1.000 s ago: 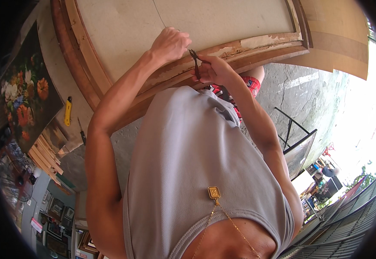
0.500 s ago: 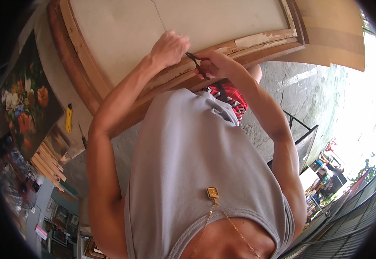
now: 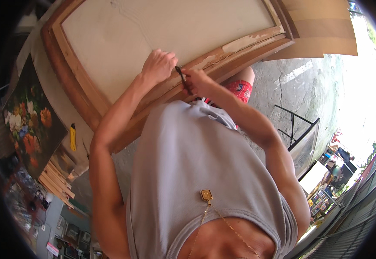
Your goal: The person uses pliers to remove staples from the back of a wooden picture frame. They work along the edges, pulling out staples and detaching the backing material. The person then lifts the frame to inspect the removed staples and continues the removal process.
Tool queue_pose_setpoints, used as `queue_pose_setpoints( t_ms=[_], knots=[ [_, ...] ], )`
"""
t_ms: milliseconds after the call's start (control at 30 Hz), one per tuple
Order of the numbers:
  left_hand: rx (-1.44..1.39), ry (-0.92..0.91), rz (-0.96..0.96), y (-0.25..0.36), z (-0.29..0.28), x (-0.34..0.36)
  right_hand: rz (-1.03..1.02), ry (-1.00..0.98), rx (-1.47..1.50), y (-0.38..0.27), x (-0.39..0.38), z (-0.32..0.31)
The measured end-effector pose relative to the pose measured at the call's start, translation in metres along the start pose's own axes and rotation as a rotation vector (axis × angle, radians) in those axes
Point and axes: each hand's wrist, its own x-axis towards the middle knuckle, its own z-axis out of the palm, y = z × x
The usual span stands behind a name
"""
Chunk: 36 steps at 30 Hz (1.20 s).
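A large wooden frame point(image 3: 78, 93) with a pale backing panel point(image 3: 205, 21) and worn, pale-flecked rails lies across the top of the view. My left hand point(image 3: 158, 64) is closed on a thin wire point(image 3: 142, 32) that runs up over the panel and looks blurred. Just to its right, my right hand point(image 3: 199, 84) grips dark pliers point(image 3: 180, 74), their tip close to my left fingers above the near rail. What lies between those fingertips and the jaws is too small to make out.
A flower painting point(image 3: 32, 129), a yellow utility knife point(image 3: 73, 137) and wooden strips point(image 3: 56, 181) lie at the left. Brown boards point(image 3: 322, 30) extend at upper right. Below them are a cracked concrete floor point(image 3: 278, 86), a black metal stand point(image 3: 294, 116) and cluttered items point(image 3: 330, 172).
The view has shifted and both hands now sit lower and further left in it, still close together. The wire, a single line earlier, now appears wavy and smeared.
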Motion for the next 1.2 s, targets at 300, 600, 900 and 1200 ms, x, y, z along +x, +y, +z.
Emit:
queue_pose_setpoints(
  t_ms=[300,600,900,1200],
  knots=[
    [0.024,-0.089,-0.047,0.015,-0.007,0.011,-0.488,0.314,0.347,0.069,0.038,0.058],
    [-0.077,-0.140,-0.172,0.007,-0.019,0.006,-0.236,0.121,0.285,0.054,0.027,0.058],
    [-0.067,-0.165,-0.202,0.006,-0.014,0.006,-0.056,-0.145,0.375,0.028,0.016,0.014],
    [-0.090,-0.143,-0.184,-0.011,-0.002,0.010,-0.197,-0.404,0.392,0.039,0.057,-0.008]
  ],
)
